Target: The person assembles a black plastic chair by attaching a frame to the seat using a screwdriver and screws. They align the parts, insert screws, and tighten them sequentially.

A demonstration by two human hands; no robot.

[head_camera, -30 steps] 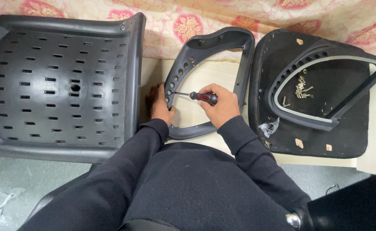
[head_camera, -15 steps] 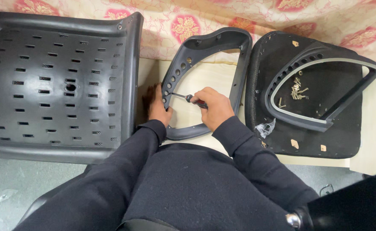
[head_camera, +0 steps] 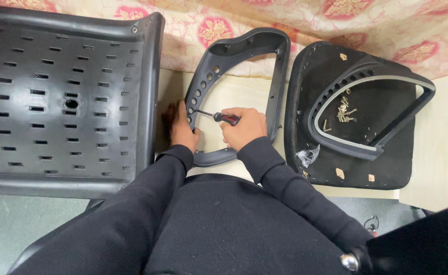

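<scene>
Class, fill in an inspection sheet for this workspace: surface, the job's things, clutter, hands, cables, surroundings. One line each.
Surface: pale tabletop, patterned cloth along its far edge.
Job's things: dark armrest frame lying flat; screwdriver with its tip at the frame's row of holes.
Clutter: loose screws and a second armrest frame on the black seat pad; slotted plastic chair back on the left.
Hands: left hand braces the frame; right hand grips the screwdriver.
Cables: nothing seen.
Surroundings: grey-green floor below.
</scene>
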